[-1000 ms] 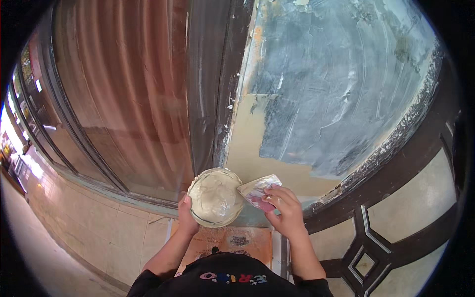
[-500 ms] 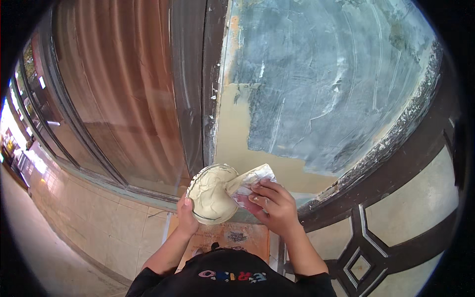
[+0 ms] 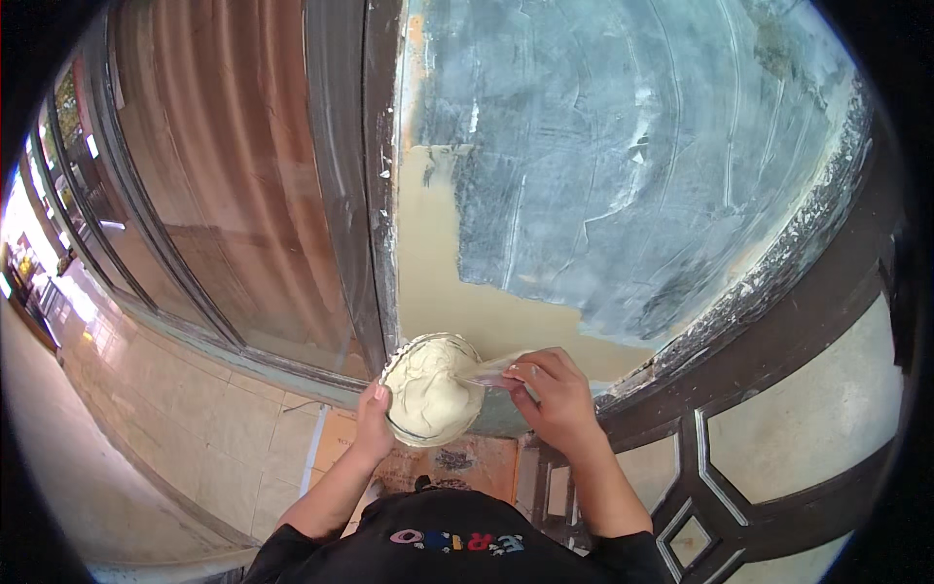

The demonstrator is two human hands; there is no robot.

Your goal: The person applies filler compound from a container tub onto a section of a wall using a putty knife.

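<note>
My left hand grips the left side of a round bowl, thumb over the rim. Pale cream putty fills it, with folds and a smooth swirl on top. From the right, my right hand pinches a flat putty scraper between thumb and fingers. Its blade is seen nearly edge-on, and its tip meets the putty at the bowl's right side. White smears mark the fingers. Beyond the bowl stands a blue-grey wall panel with a beige coated strip along its left and lower edges.
A dark wooden post borders the panel on the left, beside glass with a brown curtain behind it. Dark carved woodwork with pale insets runs along the right. Stained cardboard lies on the tiled floor below.
The scraper has turned from showing its broad face to nearly edge-on at the putty. Bowl and hands sit slightly farther right in view, while the wall has shifted left.
</note>
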